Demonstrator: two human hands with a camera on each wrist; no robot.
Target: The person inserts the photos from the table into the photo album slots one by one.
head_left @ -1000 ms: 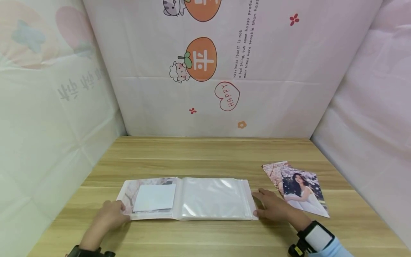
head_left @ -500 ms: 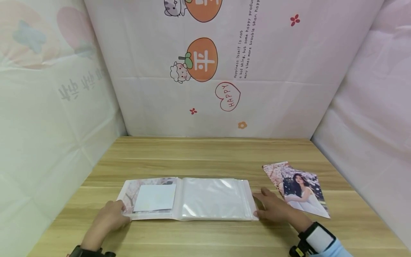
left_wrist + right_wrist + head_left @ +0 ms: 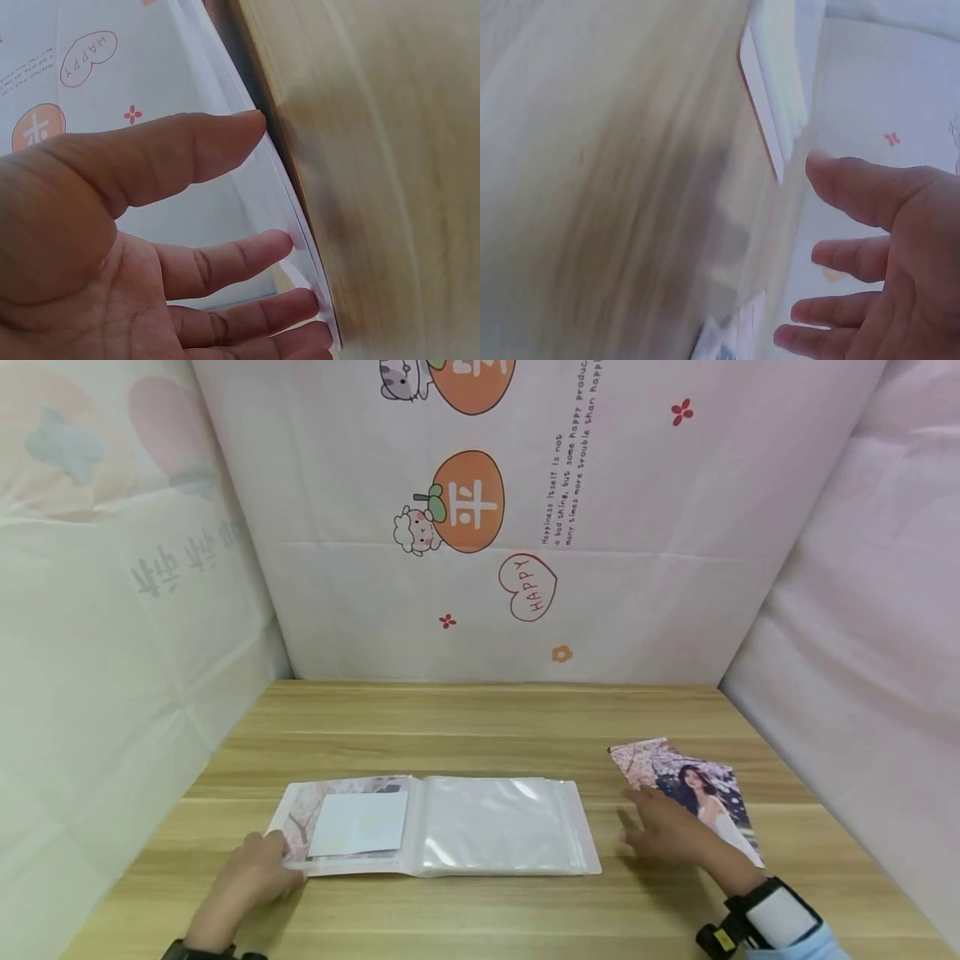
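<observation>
An open photo album [image 3: 495, 822] lies flat on the wood-grain table, with clear pockets on its right side. On its left inside cover, over a pale blossom print, rests a white rectangular card [image 3: 360, 823]. My left hand [image 3: 258, 868] touches the cover's left edge; in the left wrist view the fairly straight fingers and thumb of that hand [image 3: 105, 255] meet the rim. Beside the right-hand photos hovers my right hand [image 3: 667, 831], partly covering the front print of a seated person in white [image 3: 712, 793]. The right wrist view shows this hand [image 3: 919, 247] with spread fingers, holding nothing.
Under the front print, a second pink blossom photo [image 3: 637, 758] sticks out. Printed white cloth [image 3: 360, 610] walls off the back and both sides. The table [image 3: 480, 718] extends behind and in front of the album.
My right hand has left the album's right edge and moved right, over toward the photos. The left hand stays at the cover's left edge, and the album lies in place.
</observation>
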